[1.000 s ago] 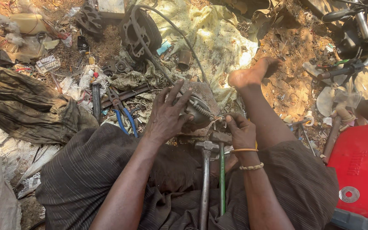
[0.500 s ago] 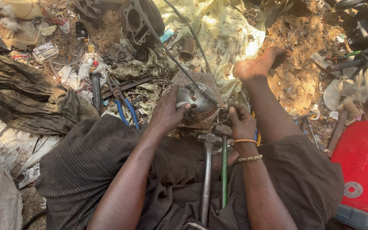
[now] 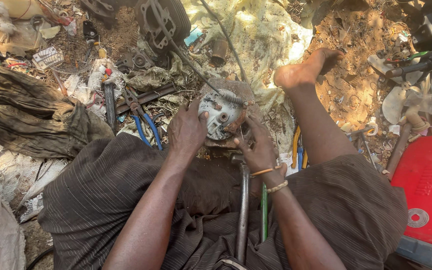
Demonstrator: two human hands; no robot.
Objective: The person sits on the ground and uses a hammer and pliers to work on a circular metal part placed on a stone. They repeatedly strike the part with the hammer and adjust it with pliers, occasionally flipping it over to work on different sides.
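Note:
I sit on the ground with a round grey metal hub plate [image 3: 220, 115] in front of me, a cable [image 3: 188, 61] running from it. My left hand [image 3: 187, 131] grips its left edge, thumb on the face. My right hand [image 3: 257, 145], with two bracelets at the wrist, holds its right underside, fingers curled around a rusty piece. A steel hammer [image 3: 242, 210] and a green-handled tool [image 3: 264, 210] lie between my legs below the hands.
Blue-handled pliers [image 3: 143, 122] and other tools lie left of the plate. An engine cylinder block [image 3: 162, 16] sits ahead on a yellowish sheet [image 3: 268, 35]. My bare foot [image 3: 306, 70] stretches out right. A red container [image 3: 426, 190] stands at the right, dark cloth [image 3: 26, 115] at the left.
My left hand slid off the top of the plate to its left edge, exposing the grey face. The view shifted slightly downward and closer.

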